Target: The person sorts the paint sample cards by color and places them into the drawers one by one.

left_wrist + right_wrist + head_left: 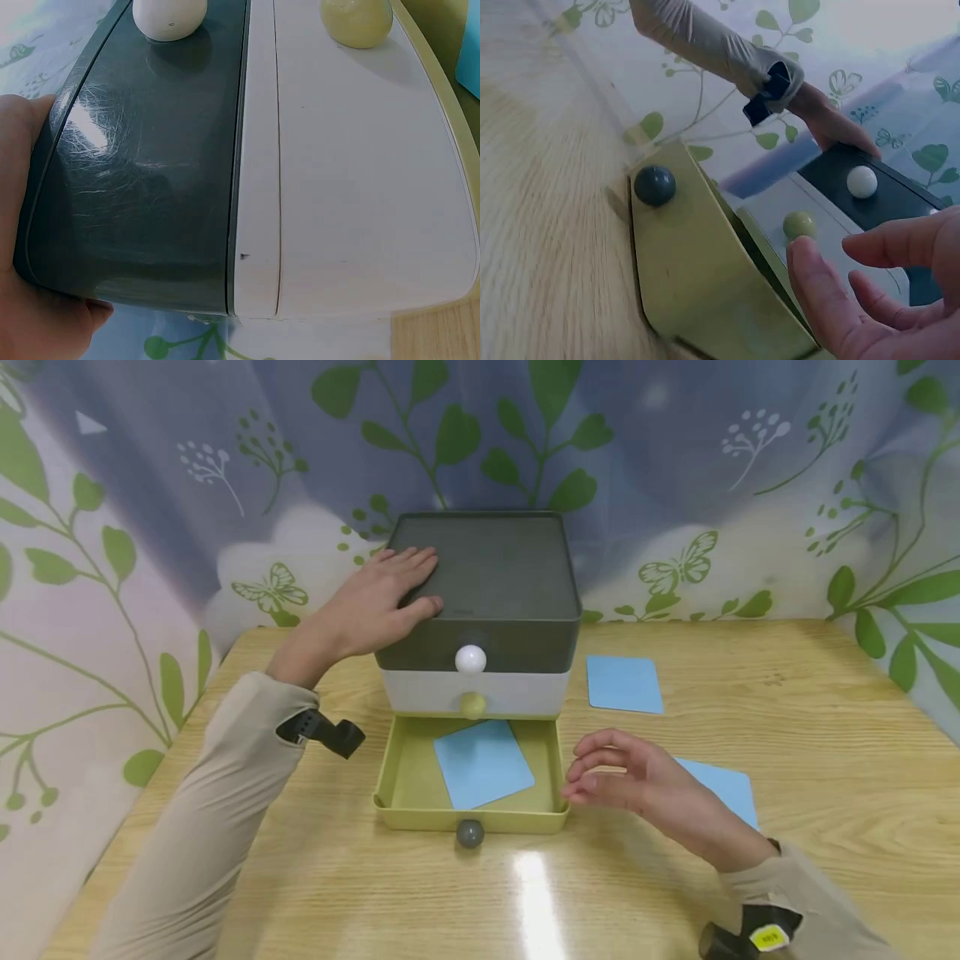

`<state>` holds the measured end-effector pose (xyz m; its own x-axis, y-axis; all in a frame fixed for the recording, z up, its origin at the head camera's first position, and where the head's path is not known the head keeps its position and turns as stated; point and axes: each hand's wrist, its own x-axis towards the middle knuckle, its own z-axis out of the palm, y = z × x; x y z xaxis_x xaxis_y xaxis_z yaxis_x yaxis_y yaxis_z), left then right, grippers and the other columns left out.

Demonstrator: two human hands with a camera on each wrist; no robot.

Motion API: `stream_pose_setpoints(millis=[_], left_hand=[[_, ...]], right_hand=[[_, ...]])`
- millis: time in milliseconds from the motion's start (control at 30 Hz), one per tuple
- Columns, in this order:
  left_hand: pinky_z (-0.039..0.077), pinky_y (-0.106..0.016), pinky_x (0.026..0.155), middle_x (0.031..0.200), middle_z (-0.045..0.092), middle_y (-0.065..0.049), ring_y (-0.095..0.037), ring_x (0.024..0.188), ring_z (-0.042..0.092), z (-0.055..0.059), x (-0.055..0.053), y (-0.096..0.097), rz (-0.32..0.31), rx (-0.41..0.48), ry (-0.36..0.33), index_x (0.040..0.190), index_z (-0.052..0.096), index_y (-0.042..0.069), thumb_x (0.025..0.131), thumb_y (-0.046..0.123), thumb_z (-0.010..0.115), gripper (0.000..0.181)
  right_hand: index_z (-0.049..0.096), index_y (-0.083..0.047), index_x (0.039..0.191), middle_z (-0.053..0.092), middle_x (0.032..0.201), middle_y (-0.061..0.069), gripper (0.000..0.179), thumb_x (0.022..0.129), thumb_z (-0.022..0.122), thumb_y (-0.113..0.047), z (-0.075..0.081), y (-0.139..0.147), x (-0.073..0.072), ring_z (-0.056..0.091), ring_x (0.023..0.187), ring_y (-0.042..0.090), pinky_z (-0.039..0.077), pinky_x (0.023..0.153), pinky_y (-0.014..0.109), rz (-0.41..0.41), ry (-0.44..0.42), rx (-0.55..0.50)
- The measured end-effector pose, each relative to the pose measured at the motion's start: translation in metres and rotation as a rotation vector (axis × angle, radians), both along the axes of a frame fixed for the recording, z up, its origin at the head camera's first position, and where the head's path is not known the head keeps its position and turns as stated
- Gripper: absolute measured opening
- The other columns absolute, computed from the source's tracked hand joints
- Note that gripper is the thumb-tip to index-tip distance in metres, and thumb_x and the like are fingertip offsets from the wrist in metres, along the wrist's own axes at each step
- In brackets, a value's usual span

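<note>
A small drawer box [487, 568] with a dark grey top tier and a white middle tier [420, 691] stands on the table. Its yellow-green bottom drawer [393, 768] is pulled out, with a blue square card [483, 764] lying askew inside. My left hand [382, 597] rests with extended fingers on the top's left side. Just right of the drawer, my right hand [637, 785] hovers with loosely bent fingers and nothing in them. A white knob [470, 659], a yellow-green knob [472, 705] and a dark grey knob [470, 834] mark the three drawers.
One blue card [625, 683] lies on the wooden table [825, 710] right of the box. Another blue card [723, 789] is partly hidden behind my right hand. A leaf-patterned curtain [645, 468] hangs directly behind the box.
</note>
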<state>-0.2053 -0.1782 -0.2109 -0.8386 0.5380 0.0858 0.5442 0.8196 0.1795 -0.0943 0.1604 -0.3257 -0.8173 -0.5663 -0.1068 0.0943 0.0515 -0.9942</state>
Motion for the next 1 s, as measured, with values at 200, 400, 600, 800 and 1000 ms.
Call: stream_pose_setpoints(millis=[200, 400, 600, 800, 1000], left_hand=[[0.004, -0.041, 0.119, 0.158, 0.018, -0.016, -0.031, 0.147, 0.013, 0.001, 0.000, 0.000, 0.003, -0.004, 0.001, 0.151, 0.022, -0.003, 0.103, 0.039, 0.033, 0.065], [0.004, -0.042, 0.119, 0.159, 0.018, -0.016, -0.031, 0.147, 0.012, 0.002, 0.000, 0.000, 0.001, -0.014, -0.001, 0.151, 0.022, -0.003, 0.103, 0.038, 0.034, 0.064], [0.003, -0.041, 0.119, 0.159, 0.015, -0.016, -0.031, 0.147, 0.010, 0.003, 0.000, -0.001, 0.000, -0.029, -0.012, 0.152, 0.019, -0.002, 0.104, 0.039, 0.032, 0.065], [0.001, -0.041, 0.119, 0.159, 0.012, -0.016, -0.030, 0.147, 0.008, 0.005, 0.001, -0.001, 0.001, -0.060, -0.021, 0.152, 0.014, -0.003, 0.104, 0.040, 0.029, 0.066], [0.001, -0.042, 0.119, 0.160, 0.008, -0.017, -0.031, 0.147, 0.006, 0.006, 0.002, 0.001, -0.006, -0.116, -0.024, 0.153, 0.011, -0.003, 0.105, 0.039, 0.026, 0.065]], right_hand=[[0.054, 0.004, 0.119, 0.059, 0.113, 0.019, 0.032, 0.092, 0.066, -0.008, -0.007, 0.036, -0.009, 0.063, 0.103, 0.027, 0.055, 0.085, 0.036, -0.053, 0.308, 0.317], [0.053, 0.006, 0.129, 0.055, 0.123, 0.027, 0.067, 0.077, 0.083, -0.025, -0.016, 0.082, -0.018, 0.054, 0.108, 0.045, 0.050, 0.082, 0.053, -0.042, 0.506, 0.877], [0.046, 0.011, 0.133, 0.045, 0.127, 0.037, 0.093, 0.063, 0.090, -0.031, -0.025, 0.105, -0.018, 0.043, 0.113, 0.056, 0.044, 0.083, 0.064, -0.035, 0.467, 1.072], [0.044, 0.011, 0.134, 0.043, 0.125, 0.037, 0.095, 0.062, 0.090, -0.031, -0.028, 0.108, -0.017, 0.041, 0.111, 0.056, 0.044, 0.081, 0.065, -0.057, 0.464, 1.099], [0.053, 0.008, 0.126, 0.053, 0.107, 0.027, 0.080, 0.064, 0.089, -0.028, -0.027, 0.109, -0.016, 0.052, 0.095, 0.042, 0.049, 0.071, 0.050, -0.062, 0.455, 1.096]])
